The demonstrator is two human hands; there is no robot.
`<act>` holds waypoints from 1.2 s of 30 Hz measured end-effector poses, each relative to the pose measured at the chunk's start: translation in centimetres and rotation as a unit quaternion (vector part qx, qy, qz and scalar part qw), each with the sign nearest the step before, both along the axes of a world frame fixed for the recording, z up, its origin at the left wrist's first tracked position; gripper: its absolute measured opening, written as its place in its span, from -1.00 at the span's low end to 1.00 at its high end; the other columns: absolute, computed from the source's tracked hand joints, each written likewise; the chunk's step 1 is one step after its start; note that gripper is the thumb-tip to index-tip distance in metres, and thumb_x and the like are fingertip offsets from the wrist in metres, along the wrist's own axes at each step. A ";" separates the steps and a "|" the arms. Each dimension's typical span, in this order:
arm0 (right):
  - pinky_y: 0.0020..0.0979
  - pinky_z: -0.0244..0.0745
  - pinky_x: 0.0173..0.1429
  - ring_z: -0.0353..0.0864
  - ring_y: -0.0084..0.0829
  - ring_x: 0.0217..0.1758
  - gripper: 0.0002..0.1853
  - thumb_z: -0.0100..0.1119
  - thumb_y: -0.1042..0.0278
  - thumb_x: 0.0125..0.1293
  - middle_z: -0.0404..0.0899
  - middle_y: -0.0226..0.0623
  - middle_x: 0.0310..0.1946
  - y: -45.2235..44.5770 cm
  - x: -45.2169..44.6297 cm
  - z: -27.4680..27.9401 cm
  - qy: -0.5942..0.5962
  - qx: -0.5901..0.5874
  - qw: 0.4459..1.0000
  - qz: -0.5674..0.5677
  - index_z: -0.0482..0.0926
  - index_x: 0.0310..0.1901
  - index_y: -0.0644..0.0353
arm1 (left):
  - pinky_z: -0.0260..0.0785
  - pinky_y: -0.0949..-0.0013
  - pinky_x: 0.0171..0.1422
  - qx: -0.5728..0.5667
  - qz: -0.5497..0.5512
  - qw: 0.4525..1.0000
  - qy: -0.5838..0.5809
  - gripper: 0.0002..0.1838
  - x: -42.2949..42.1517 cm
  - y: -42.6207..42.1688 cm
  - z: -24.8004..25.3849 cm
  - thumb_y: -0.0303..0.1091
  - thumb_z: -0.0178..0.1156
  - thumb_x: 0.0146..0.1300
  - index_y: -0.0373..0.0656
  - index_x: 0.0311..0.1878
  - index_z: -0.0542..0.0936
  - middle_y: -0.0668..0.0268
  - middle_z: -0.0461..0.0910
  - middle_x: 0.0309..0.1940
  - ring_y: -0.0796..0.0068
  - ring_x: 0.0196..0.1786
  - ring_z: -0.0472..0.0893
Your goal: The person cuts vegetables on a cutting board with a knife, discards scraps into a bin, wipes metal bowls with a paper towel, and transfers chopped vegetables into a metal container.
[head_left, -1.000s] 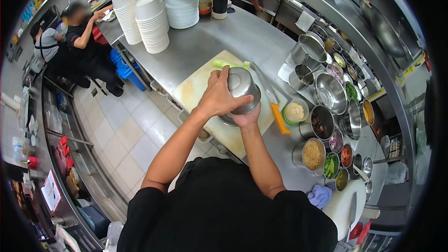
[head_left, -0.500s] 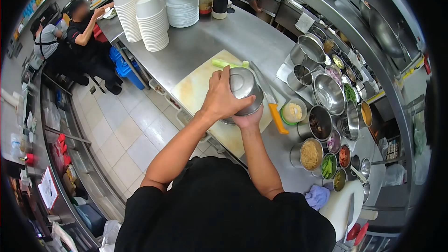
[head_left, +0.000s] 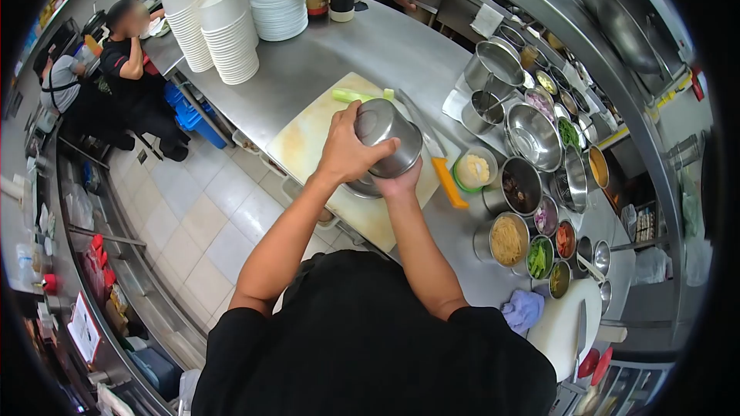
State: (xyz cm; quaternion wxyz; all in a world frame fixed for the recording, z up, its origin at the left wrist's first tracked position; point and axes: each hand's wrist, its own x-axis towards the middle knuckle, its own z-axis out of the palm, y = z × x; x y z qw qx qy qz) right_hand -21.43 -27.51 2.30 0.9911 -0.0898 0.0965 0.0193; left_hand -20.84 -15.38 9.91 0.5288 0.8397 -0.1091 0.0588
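My left hand [head_left: 351, 150] is wrapped round a metal container [head_left: 375, 125], tilted with its base facing up toward me. Under its right side is my right hand [head_left: 402, 181], closed on the same container, its fingers mostly hidden. Below them a metal bowl [head_left: 364, 187] shows in part on the white cutting board [head_left: 297, 127]. A pale green vegetable stalk [head_left: 351, 95] lies at the board's far edge. The knife with an orange handle [head_left: 449, 182] rests along the board's right side. A tub of pale pieces [head_left: 473, 169] stands beside that handle.
Stacks of white bowls [head_left: 230, 38] and plates [head_left: 279, 11] stand at the far left of the steel counter [head_left: 385, 46]. Metal containers of ingredients, among them noodles [head_left: 509, 239], crowd the right. A purple cloth [head_left: 523, 310] lies nearer. Two people [head_left: 131, 69] stand at the left.
The view has shifted, moving the counter and its items slightly left. Both hands still hold the metal container. One person at the left has drawn an arm nearer the face.
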 end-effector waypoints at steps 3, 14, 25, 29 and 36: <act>-0.09 0.38 0.25 0.46 -0.14 0.18 -0.52 -0.24 0.02 0.35 0.47 -0.18 0.12 -0.1 0.4 -0.9 -0.001 0.027 1.000 -0.009 0.43 0.14 0.11 | 0.26 0.20 0.28 -0.003 -0.005 1.000 0.011 0.05 0.6 -0.2 -0.8 0.00 0.42 -0.22 -0.46 0.29 0.23 -0.14 0.33 0.13 0.05 0.20 0.39; -0.12 0.20 0.34 0.35 -0.18 0.24 -0.44 -0.23 -0.15 0.35 0.38 -0.18 0.19 -1.7 1.3 -1.0 0.061 0.023 0.998 -0.028 0.38 0.18 0.09 | 0.28 0.38 0.21 -0.324 -0.062 0.942 0.058 -0.20 2.0 -0.4 -5.5 -0.12 0.30 0.09 -0.38 0.30 0.25 0.13 0.45 0.06 0.35 0.08 0.47; -0.02 0.18 0.37 0.39 0.03 0.21 -0.53 -0.25 -0.06 0.40 0.41 -0.05 0.13 -2.6 2.0 -1.2 0.051 0.154 0.984 -0.079 0.42 0.00 0.20 | 0.29 0.12 0.27 -0.568 -0.076 0.795 0.197 -0.33 1.4 0.1 -6.9 0.14 0.05 0.19 -0.15 0.23 0.33 0.24 0.44 0.15 0.26 0.19 0.45; -0.02 0.18 0.38 0.37 0.06 0.23 -0.52 -0.25 -0.06 0.41 0.41 -0.04 0.12 -2.4 2.3 -1.7 0.054 0.167 0.981 -0.081 0.41 0.00 0.23 | 0.28 0.14 0.28 -0.600 -0.065 0.772 0.200 -0.31 1.0 0.1 -6.8 0.16 0.07 0.16 -0.15 0.22 0.34 0.24 0.45 0.13 0.29 0.19 0.44; -0.05 0.23 0.34 0.40 0.02 0.22 -0.49 -0.28 -0.09 0.42 0.43 -0.08 0.11 -2.4 2.2 -1.9 0.070 0.158 0.982 -0.083 0.41 0.00 0.24 | 0.27 0.07 0.29 -0.556 -0.080 0.808 0.178 -0.31 1.4 0.8 -7.5 0.14 0.06 0.18 -0.14 0.25 0.32 0.22 0.42 0.17 0.24 0.22 0.42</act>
